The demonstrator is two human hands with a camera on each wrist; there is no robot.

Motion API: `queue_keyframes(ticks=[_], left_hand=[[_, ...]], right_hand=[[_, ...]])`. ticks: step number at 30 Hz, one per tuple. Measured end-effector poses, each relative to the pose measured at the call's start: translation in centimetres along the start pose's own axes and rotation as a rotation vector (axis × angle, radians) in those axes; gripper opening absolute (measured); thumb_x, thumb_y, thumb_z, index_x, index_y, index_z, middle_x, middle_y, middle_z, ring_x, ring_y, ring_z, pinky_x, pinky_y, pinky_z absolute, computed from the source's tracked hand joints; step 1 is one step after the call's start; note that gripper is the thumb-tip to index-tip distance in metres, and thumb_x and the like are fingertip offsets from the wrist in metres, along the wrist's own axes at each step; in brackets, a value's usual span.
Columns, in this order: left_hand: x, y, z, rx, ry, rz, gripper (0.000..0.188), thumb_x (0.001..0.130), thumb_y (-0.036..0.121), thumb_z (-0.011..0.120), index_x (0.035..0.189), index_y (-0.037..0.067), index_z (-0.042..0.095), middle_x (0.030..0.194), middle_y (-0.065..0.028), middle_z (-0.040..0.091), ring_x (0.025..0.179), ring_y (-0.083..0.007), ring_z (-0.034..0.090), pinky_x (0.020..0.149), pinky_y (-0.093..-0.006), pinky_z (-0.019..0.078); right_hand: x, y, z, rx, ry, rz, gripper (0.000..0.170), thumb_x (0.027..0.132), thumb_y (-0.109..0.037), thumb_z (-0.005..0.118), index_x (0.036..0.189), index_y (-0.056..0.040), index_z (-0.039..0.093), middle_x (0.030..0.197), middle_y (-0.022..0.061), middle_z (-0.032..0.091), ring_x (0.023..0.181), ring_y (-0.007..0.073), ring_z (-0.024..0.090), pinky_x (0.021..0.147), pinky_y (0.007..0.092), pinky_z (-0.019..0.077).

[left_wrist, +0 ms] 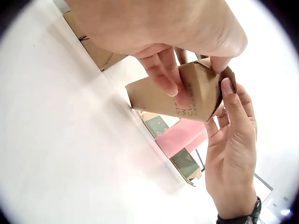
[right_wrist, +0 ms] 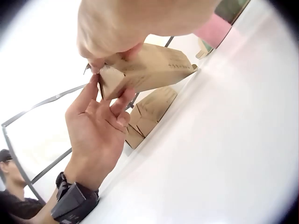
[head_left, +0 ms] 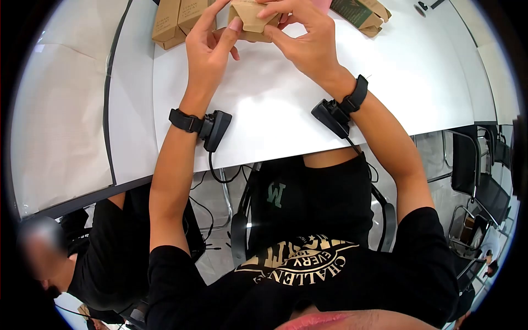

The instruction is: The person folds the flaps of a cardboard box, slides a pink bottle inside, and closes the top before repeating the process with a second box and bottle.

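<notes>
Both hands hold a small brown cardboard box (head_left: 253, 21) at the far side of the white table (head_left: 264, 110). My left hand (head_left: 208, 52) grips its left side, thumb on the front face. On the other side, the fingers and thumb of my right hand (head_left: 313, 41) pinch the box by its flap end. In the left wrist view, dark print shows on the box's side (left_wrist: 154, 98), and a flap stands partly raised between the two thumbs. The right wrist view shows the box (right_wrist: 156, 67) tilted, its far end low near the tabletop.
Brown printed boxes (head_left: 168, 25) stand at the back left of the table. To the back right lies a green and brown box (head_left: 360, 15), beside a pink item (left_wrist: 180, 137). Another person (head_left: 104, 247) sits at the left, and black chairs (head_left: 467, 165) stand at the right.
</notes>
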State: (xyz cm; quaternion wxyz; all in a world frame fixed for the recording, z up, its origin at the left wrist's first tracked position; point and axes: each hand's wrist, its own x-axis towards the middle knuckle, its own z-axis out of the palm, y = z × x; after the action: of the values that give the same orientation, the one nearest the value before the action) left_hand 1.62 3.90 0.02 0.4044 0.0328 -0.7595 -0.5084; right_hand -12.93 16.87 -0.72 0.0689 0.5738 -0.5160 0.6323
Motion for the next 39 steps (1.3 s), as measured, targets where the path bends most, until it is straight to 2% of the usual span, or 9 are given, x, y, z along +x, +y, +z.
queue_keyframes(ticks=[6,9,12,15,18,24,30,36,39], left_hand=[[0.1,0.3,-0.1,-0.023,0.011,-0.029,0.045,0.105,0.016,0.057,0.147,-0.001,0.055,0.144,-0.0167,0.060,0.089,-0.0110,0.066,0.052,-0.0249,0.0539],[-0.1,-0.2,-0.7,-0.013,-0.048,-0.044,0.048,0.106,0.021,0.057,0.150,0.000,0.052,0.147,-0.0173,0.057,0.100,-0.0141,0.067,0.058,-0.0269,0.0569],[0.0,1.5,-0.6,-0.117,-0.044,-0.201,0.059,0.100,0.009,0.063,0.156,0.002,0.045,0.137,-0.0127,0.061,0.077,-0.0082,0.063,0.055,-0.0223,0.0501],[-0.1,0.0,-0.4,-0.112,-0.054,-0.073,0.057,0.100,0.007,0.063,0.155,0.002,0.047,0.143,-0.0145,0.058,0.076,-0.0079,0.063,0.055,-0.0224,0.0498],[-0.1,1.3,-0.2,-0.112,-0.062,-0.133,0.060,0.098,0.003,0.065,0.155,0.002,0.046,0.149,-0.0157,0.055,0.078,-0.0072,0.063,0.054,-0.0213,0.0483],[-0.1,1.3,-0.2,-0.108,-0.087,-0.177,0.064,0.095,-0.003,0.065,0.156,0.002,0.045,0.146,-0.0141,0.055,0.079,-0.0071,0.065,0.054,-0.0195,0.0473],[0.0,1.4,0.2,-0.112,-0.061,-0.183,0.067,0.094,-0.005,0.064,0.157,0.003,0.043,0.143,-0.0141,0.058,0.080,-0.0078,0.067,0.055,-0.0191,0.0477],[0.0,0.2,-0.6,-0.103,-0.136,-0.184,0.070,0.093,-0.004,0.063,0.158,0.003,0.041,0.142,-0.0138,0.058,0.083,-0.0077,0.067,0.056,-0.0192,0.0481],[0.2,1.9,0.1,-0.127,-0.100,-0.182,0.069,0.094,-0.001,0.065,0.158,0.003,0.041,0.141,-0.0126,0.058,0.084,-0.0073,0.066,0.056,-0.0192,0.0483]], right_hand=[[0.9,-1.9,-0.2,-0.088,-0.050,-0.040,0.029,0.080,-0.004,0.089,0.105,-0.0028,0.075,0.123,0.0171,0.075,0.085,0.0172,0.071,0.071,0.0278,0.0574],[0.2,0.5,0.7,0.016,0.067,-0.054,0.027,0.082,-0.003,0.087,0.106,-0.0023,0.076,0.120,0.0169,0.076,0.082,0.0162,0.071,0.068,0.0270,0.0570],[0.4,-0.7,0.6,-0.054,0.093,-0.016,0.025,0.084,-0.001,0.085,0.107,-0.0017,0.076,0.110,0.0145,0.078,0.078,0.0137,0.071,0.066,0.0259,0.0562],[0.4,-2.0,0.4,-0.096,0.102,0.164,0.025,0.086,0.001,0.082,0.110,-0.0013,0.076,0.102,0.0106,0.078,0.075,0.0113,0.070,0.065,0.0250,0.0554],[0.1,-1.0,0.8,-0.073,0.145,0.094,0.026,0.087,0.002,0.081,0.112,-0.0014,0.075,0.094,0.0079,0.078,0.074,0.0098,0.069,0.065,0.0240,0.0546],[0.3,-2.0,0.7,-0.071,0.136,0.166,0.025,0.089,0.003,0.079,0.113,-0.0008,0.075,0.091,0.0079,0.077,0.076,0.0084,0.069,0.065,0.0233,0.0540],[0.2,-1.3,0.9,-0.077,0.164,0.119,0.025,0.088,0.006,0.078,0.112,0.0000,0.075,0.090,0.0073,0.077,0.076,0.0076,0.068,0.066,0.0230,0.0540],[0.1,-1.1,1.2,-0.083,0.209,0.117,0.021,0.087,0.006,0.080,0.107,0.0006,0.076,0.089,0.0066,0.077,0.076,0.0069,0.067,0.065,0.0230,0.0538],[0.4,-1.9,1.0,-0.112,0.185,0.149,0.016,0.090,0.002,0.079,0.106,0.0002,0.076,0.089,0.0059,0.077,0.074,0.0077,0.067,0.065,0.0237,0.0539]])
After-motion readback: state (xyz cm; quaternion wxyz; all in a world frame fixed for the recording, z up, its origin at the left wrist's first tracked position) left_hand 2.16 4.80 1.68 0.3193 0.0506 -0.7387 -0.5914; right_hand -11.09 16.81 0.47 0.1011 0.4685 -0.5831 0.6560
